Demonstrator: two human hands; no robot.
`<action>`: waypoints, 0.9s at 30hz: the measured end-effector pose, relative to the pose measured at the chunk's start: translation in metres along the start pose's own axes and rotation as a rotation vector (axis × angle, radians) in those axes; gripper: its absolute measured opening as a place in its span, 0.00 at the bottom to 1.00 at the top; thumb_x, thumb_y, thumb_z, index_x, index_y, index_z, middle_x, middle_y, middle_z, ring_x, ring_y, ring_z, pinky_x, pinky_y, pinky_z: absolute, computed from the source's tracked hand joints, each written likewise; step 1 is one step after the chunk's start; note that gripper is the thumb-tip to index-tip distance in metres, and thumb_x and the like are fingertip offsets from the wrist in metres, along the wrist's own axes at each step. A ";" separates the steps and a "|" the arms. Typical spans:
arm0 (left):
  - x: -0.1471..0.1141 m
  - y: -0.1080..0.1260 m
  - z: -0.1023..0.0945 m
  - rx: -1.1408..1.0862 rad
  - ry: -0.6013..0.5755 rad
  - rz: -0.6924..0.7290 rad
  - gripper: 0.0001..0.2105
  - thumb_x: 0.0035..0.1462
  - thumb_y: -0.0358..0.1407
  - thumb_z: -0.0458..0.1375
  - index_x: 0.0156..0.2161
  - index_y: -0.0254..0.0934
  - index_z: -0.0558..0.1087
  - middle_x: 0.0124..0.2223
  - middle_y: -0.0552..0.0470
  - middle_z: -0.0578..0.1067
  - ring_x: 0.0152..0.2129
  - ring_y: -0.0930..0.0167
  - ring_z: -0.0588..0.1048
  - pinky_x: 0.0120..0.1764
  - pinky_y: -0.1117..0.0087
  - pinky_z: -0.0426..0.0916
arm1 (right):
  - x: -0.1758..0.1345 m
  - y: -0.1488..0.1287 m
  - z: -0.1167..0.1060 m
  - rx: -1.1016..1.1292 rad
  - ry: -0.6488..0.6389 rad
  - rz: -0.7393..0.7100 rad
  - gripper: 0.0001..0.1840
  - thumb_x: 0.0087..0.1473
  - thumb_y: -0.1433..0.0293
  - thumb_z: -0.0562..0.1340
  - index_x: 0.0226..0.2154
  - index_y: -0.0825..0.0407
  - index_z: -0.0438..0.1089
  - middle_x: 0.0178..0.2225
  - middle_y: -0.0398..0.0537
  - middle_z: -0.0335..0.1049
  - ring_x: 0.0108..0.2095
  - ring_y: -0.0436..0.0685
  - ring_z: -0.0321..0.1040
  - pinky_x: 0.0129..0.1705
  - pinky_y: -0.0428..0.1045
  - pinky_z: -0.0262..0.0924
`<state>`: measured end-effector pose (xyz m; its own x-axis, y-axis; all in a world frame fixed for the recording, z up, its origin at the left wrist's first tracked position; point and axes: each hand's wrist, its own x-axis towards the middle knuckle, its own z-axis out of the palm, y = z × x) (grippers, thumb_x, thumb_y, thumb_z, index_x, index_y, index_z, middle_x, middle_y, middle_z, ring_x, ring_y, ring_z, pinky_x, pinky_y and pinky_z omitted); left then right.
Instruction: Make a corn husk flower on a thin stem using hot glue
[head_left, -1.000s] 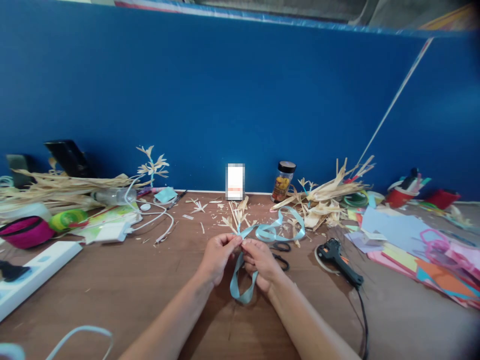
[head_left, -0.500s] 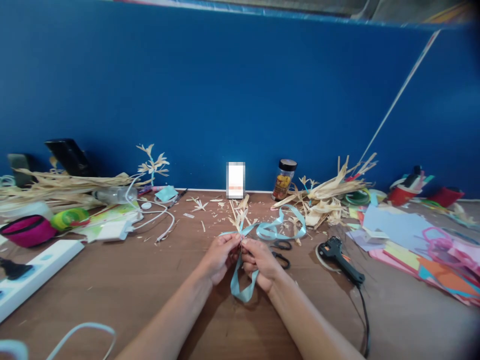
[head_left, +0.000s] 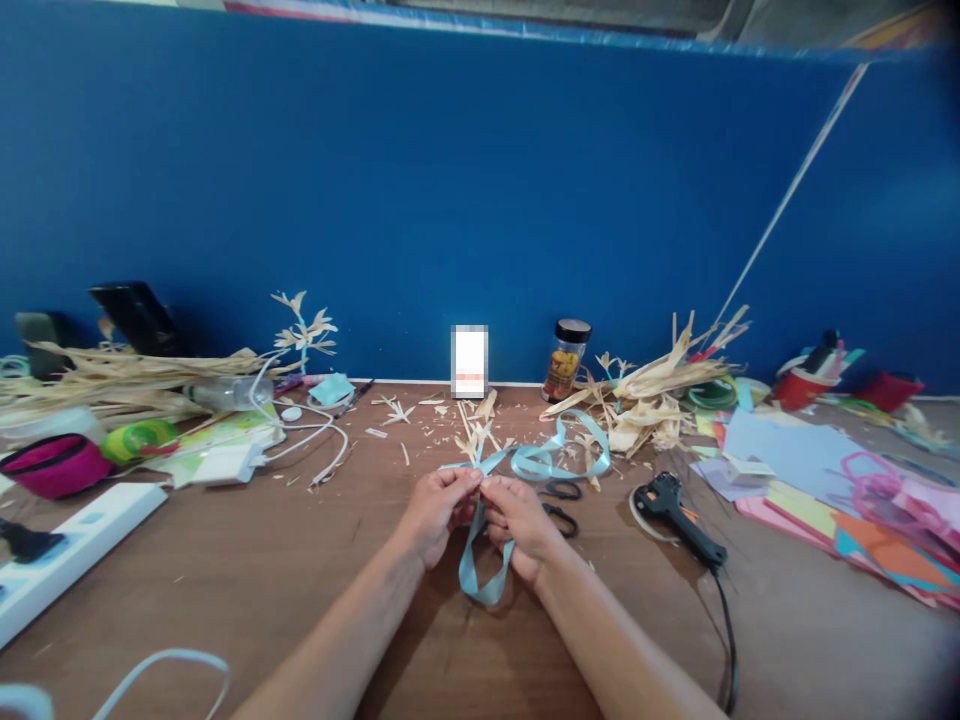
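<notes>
My left hand [head_left: 439,515] and my right hand [head_left: 521,525] meet at the middle of the table, fingertips pinched together. Between them they hold a light blue ribbon [head_left: 480,590], which hangs in a loop below the fingers. Just beyond the fingertips, pale dried-husk petals [head_left: 474,438] stick out with the ribbon crossing their base. The exact grip point is hidden by the fingers. More ribbon [head_left: 592,465] curls on the table to the right. Black scissor handles [head_left: 564,518] lie beside my right hand, their blades hidden.
Right of my arm lies a black glue gun [head_left: 686,525] with its cord. Coloured paper [head_left: 787,465], a husk bundle [head_left: 652,390] and a lidded jar [head_left: 568,360] sit behind. At left are a white power strip [head_left: 82,550], white cables and a finished husk sprig [head_left: 304,330].
Both hands keep their pinch on the ribbon at nearly the same spot. The whole view has shifted very slightly; nothing else visibly differs.
</notes>
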<state>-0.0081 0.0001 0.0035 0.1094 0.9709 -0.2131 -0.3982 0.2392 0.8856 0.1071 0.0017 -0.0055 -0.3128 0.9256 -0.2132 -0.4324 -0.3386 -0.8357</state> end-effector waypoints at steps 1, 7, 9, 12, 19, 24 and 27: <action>0.000 0.001 -0.001 0.006 0.011 0.008 0.11 0.38 0.38 0.64 0.23 0.31 0.71 0.19 0.58 0.66 0.14 0.83 0.62 0.19 0.81 0.57 | 0.000 0.000 -0.001 -0.049 0.019 -0.008 0.13 0.39 0.64 0.64 0.21 0.55 0.61 0.12 0.32 0.46 0.13 0.40 0.36 0.14 0.38 0.29; 0.003 0.006 -0.006 0.065 0.120 -0.002 0.12 0.36 0.38 0.64 0.22 0.31 0.69 0.18 0.58 0.64 0.14 0.82 0.61 0.17 0.80 0.55 | 0.000 0.006 -0.004 -0.298 0.196 -0.254 0.14 0.38 0.61 0.63 0.24 0.56 0.68 0.15 0.37 0.56 0.17 0.43 0.47 0.17 0.40 0.42; 0.003 0.006 -0.007 0.087 0.119 -0.023 0.12 0.35 0.39 0.64 0.22 0.32 0.69 0.18 0.58 0.65 0.14 0.81 0.62 0.18 0.80 0.55 | 0.000 0.006 -0.003 -0.309 0.204 -0.270 0.14 0.38 0.61 0.63 0.23 0.55 0.67 0.14 0.36 0.56 0.16 0.44 0.46 0.17 0.41 0.41; 0.003 0.006 -0.008 0.121 0.089 -0.037 0.12 0.37 0.40 0.63 0.23 0.33 0.68 0.18 0.59 0.65 0.14 0.81 0.63 0.19 0.79 0.56 | -0.002 0.006 -0.001 -0.329 0.191 -0.253 0.13 0.40 0.61 0.62 0.22 0.55 0.66 0.12 0.35 0.54 0.15 0.43 0.43 0.17 0.42 0.39; 0.006 0.001 -0.010 0.169 0.130 -0.024 0.11 0.35 0.39 0.63 0.23 0.32 0.71 0.16 0.58 0.66 0.13 0.80 0.63 0.19 0.79 0.54 | -0.004 0.005 0.001 -0.343 0.084 -0.185 0.12 0.39 0.64 0.63 0.17 0.54 0.63 0.12 0.34 0.51 0.14 0.42 0.43 0.16 0.41 0.38; 0.007 0.003 -0.011 0.180 0.185 -0.018 0.10 0.35 0.38 0.63 0.23 0.32 0.70 0.16 0.58 0.66 0.14 0.80 0.63 0.18 0.79 0.55 | -0.002 0.006 -0.001 -0.344 0.113 -0.134 0.12 0.38 0.62 0.63 0.19 0.54 0.64 0.15 0.36 0.55 0.17 0.44 0.51 0.18 0.40 0.47; 0.006 0.006 -0.010 0.154 0.179 -0.003 0.10 0.35 0.37 0.63 0.22 0.31 0.70 0.16 0.58 0.65 0.13 0.81 0.62 0.19 0.80 0.56 | 0.000 0.006 -0.004 -0.362 0.198 -0.165 0.13 0.38 0.62 0.63 0.20 0.55 0.64 0.15 0.36 0.55 0.17 0.44 0.51 0.18 0.40 0.48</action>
<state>-0.0190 0.0073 0.0031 -0.0579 0.9601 -0.2736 -0.2534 0.2509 0.9342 0.1076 0.0006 -0.0129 -0.0813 0.9888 -0.1252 -0.1279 -0.1350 -0.9826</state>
